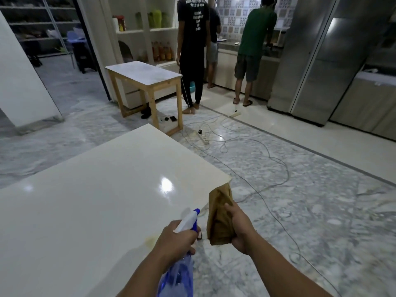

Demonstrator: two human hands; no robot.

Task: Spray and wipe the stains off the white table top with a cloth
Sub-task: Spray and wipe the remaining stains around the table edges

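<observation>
Left hand [174, 237] clamped around the neck of a spray bottle [179, 273], its body clear blue and its white-and-blue nozzle [189, 218] aimed forward over the near right edge of the table top [90, 202]; no label can be read on the bottle. Right hand [241, 229] closed on a brown cloth [219, 215], held upright just beside the table's right edge and below its far right corner; whether the cloth touches the edge cannot be told. The 2 hands are near each other but apart. A faint yellowish stain [150, 241] lies on the glossy white top just left of the left hand, close to the edge. Beyond the table, white cables [246, 159] and a power strip [202, 138] lie on the marble floor [321, 211]. Farther off stands a small wooden table [145, 82] with a pale top. Behind it, 3 people stand facing away at a kitchen counter: 1 in a black shirt [192, 24] with white lettering too blurred to read, 1 in a green shirt [258, 31], and 1 mostly hidden between them. Shelves [145, 28] at the back hold bottles whose labels are illegible.
</observation>
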